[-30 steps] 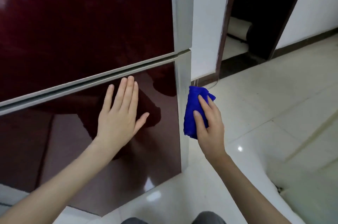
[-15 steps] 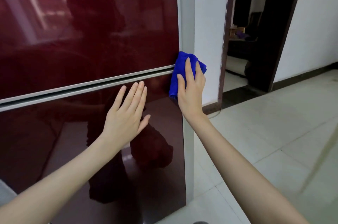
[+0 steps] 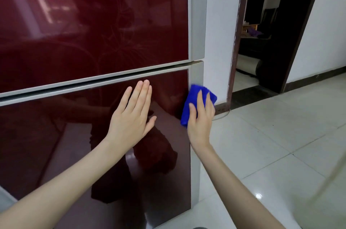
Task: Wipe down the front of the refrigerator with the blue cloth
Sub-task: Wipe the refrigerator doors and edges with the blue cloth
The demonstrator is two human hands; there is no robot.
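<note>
A tall refrigerator (image 3: 78, 28) with glossy dark-red glass doors and silver-grey edging fills the left side of the view. Its shine mirrors a window and the dim shape of the person. A pale metal strip (image 3: 93, 83) with a dark gap runs across between the upper door and the lower door (image 3: 46, 144), rising slightly toward the right. The left hand (image 3: 131, 116) lies flat on the lower door just under that strip. Its fingers are straight and close together, the thumb is spread, and it holds nothing. To its right, a folded bright-blue cloth (image 3: 193, 95) sits against the refrigerator's right edge, across the red glass and the silver side trim, a little below the gap. The right hand (image 3: 201, 125) covers most of it, pressing it to the surface with fingers laid straight along it rather than curled round it. The thumb cannot be made out for certain. Just beside the refrigerator stands a narrow white wall (image 3: 219, 32). Next comes a worn dark-brown door frame (image 3: 236, 37) opening onto a dim room with blurred furniture inside. A second white wall (image 3: 329, 22) with a dark skirting board (image 3: 318, 77) follows. Shiny white floor tiles (image 3: 280, 144) spread across the lower right, well apart from both hands.
</note>
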